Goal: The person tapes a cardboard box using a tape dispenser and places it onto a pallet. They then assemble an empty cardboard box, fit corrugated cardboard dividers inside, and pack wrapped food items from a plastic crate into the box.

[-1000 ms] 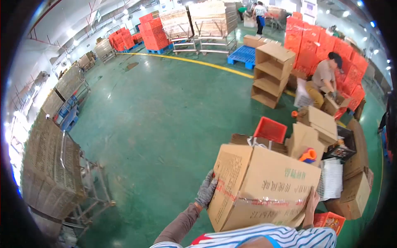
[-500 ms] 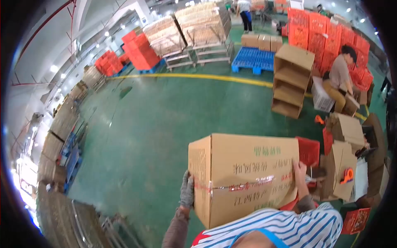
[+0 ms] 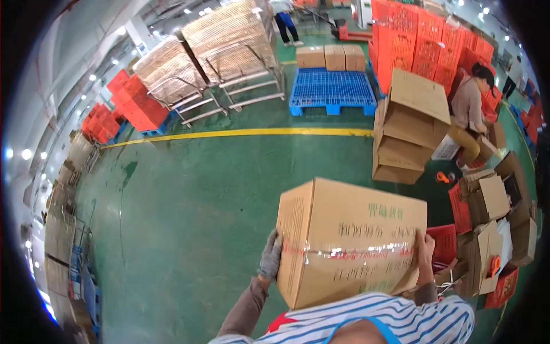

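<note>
A large taped cardboard box [image 3: 358, 238] with green and red printing is held in front of my body, tilted in the view. My left hand [image 3: 270, 257], in a grey glove, presses against its left end. On the opposite end, my bare right hand [image 3: 425, 252] grips the box near its edge. The fingers of both hands are partly hidden by the box. Clear tape runs across the printed face, and the box's underside is out of sight.
Ahead, beyond a yellow floor line [image 3: 246, 132], a blue pallet [image 3: 332, 92] carries several small boxes. Open cartons [image 3: 409, 126] stand stacked to its right, near a seated co-worker [image 3: 468, 109]. Orange crates [image 3: 395, 49] rise behind. An orange tape dispenser [image 3: 495, 266] lies among cartons at right.
The view has turned and moved forward, so the blue pallet and stacked cartons look nearer. Both hands still hold the box, which appears slightly further right.
</note>
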Demonstrator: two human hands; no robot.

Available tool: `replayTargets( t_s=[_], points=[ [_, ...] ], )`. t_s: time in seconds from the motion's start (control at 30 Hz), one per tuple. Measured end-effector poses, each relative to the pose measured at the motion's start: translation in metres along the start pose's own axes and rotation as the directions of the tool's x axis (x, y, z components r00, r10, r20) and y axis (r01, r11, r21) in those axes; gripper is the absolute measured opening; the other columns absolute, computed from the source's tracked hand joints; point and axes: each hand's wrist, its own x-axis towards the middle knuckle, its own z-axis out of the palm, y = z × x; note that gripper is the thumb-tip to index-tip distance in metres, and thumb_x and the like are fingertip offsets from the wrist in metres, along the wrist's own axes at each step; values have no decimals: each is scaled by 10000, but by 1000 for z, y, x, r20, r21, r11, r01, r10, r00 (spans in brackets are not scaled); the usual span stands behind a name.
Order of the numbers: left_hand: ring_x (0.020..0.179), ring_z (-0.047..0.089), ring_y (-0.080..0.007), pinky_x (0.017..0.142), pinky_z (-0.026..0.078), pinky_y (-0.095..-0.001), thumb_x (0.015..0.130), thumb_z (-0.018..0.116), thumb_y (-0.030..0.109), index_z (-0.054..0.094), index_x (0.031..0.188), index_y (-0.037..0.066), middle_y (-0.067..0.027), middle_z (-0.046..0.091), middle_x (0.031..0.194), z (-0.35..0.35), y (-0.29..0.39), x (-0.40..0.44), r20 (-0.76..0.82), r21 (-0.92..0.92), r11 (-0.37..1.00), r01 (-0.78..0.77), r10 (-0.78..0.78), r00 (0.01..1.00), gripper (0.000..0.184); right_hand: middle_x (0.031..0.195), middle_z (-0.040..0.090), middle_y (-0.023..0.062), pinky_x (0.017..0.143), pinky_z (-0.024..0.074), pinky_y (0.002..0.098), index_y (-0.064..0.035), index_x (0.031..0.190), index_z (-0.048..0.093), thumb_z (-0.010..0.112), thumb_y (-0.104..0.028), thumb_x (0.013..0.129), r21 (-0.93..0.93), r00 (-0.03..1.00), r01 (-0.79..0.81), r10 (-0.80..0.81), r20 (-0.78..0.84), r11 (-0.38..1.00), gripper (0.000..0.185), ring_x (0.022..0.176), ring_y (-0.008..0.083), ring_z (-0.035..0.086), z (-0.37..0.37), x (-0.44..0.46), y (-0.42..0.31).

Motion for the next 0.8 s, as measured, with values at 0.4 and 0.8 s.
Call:
replayTargets(
  t_s=[0.4, 0.8],
  points=[
    [1112, 422, -136, 968, 338, -288, 900, 484, 284, 378, 1274, 31, -57, 448, 1227, -45, 7, 429, 80, -19, 986, 169, -167, 983, 463, 536, 384, 14, 478, 314, 295, 31, 565, 424, 582, -374, 810, 4, 989, -112, 112, -96, 994, 499, 547, 96, 346, 280, 250, -96],
    [1163, 398, -177, 971, 315, -288, 887, 494, 328, 324, 1309, -5, -124, 432, 1271, 56, 7, 930, 280, 68, 983, 169, -182, 943, 564, 528, 360, -29, 439, 263, 273, -10, 576, 436, 572, -371, 828, -55, 948, -170, 148, -281, 984, 461, 523, 78, 316, 469, 596, -237]
  ],
)
